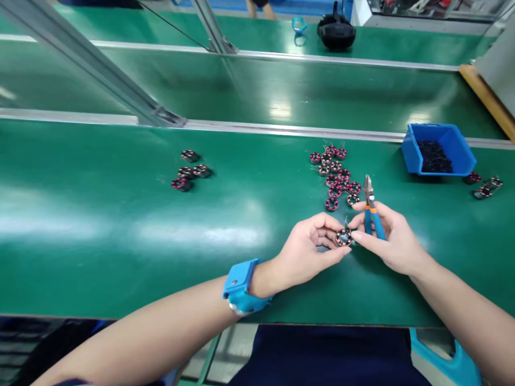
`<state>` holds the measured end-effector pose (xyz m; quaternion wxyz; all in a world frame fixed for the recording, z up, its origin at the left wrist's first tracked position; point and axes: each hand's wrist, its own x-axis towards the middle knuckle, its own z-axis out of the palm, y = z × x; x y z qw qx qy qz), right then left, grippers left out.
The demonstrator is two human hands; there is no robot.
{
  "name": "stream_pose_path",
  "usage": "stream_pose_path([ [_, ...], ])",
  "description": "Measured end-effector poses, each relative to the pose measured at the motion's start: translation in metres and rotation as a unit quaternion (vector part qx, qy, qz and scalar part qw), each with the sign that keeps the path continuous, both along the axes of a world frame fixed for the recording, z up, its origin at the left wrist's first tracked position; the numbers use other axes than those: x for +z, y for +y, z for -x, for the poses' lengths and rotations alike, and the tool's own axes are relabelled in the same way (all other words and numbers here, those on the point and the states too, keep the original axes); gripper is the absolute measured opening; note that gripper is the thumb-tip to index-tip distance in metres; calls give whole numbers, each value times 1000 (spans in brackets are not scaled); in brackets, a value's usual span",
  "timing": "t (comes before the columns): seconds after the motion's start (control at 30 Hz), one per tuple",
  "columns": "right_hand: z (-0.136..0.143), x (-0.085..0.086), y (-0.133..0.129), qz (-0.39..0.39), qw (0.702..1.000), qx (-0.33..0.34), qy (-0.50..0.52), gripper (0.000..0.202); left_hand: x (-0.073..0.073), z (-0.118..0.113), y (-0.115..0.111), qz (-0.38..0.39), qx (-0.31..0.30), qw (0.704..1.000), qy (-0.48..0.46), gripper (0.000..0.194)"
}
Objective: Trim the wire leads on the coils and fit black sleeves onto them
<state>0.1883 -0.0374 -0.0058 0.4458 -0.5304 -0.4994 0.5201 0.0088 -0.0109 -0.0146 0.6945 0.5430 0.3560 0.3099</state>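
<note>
My left hand grips a small ring-shaped motor stator between thumb and fingers, just above the green table. Thin wires stick up from the stator's far side. In my right hand lies a pair of diagonal cutters with blue and orange handles, jaws pointing away from me. The right thumb and fingertips meet at the stator's right edge by the wires; whether they pinch a wire is too small to tell. Beyond my hands sits a loose group of similar stators with red and copper-coloured windings.
A blue bin of small black parts stands at the right. Several stators lie beside it, and another few lie left of centre. A metal post slants across the upper left. A black headset-like object rests on the far bench.
</note>
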Motion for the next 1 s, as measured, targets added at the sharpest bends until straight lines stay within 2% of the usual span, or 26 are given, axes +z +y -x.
stream_pose_path([
  [0.17, 0, -2, -9, -33, 997, -2, -72, 30, -6, -7, -8, -44, 11, 999, 10, 26],
  [0.27, -18, -23, -13, -18, 991, -19, -134, 35, -19, -7, -13, -3, -2, 1000, -29, 35],
  [0.37, -30, -50, -5, 17, 990, -82, -110, 48, -36, -5, -11, 14, 19, 999, -43, 44],
  [0.43, -30, -58, -3, 10, 990, -78, -113, 51, -41, -5, -11, 4, 26, 999, -41, 44],
  [0.47, -29, -58, -3, 3, 992, -53, -117, 52, -42, -5, -11, -2, 25, 999, -40, 43],
  [0.53, -24, -55, -5, -4, 992, 9, -123, 50, -41, -6, -12, -13, 19, 999, -41, 42],
  [0.6, -22, -49, -4, -7, 992, 37, -123, 44, -38, -7, -13, -17, 13, 999, -42, 41],
  [0.77, -19, -27, -2, -6, 993, -57, -101, 42, -26, -6, -12, -14, 7, 1000, -14, 38],
  [0.8, -17, -22, -3, -1, 993, -59, -99, 43, -23, -6, -12, -13, 9, 1000, -13, 37],
  [0.93, -1, -4, -2, 10, 997, 14, -71, 34, -10, -7, -9, -27, -3, 1000, -2, 33],
  [1.0, 0, -1, 2, 10, 998, -4, -57, 31, -5, -7, -6, -24, -12, 1000, 10, 33],
])
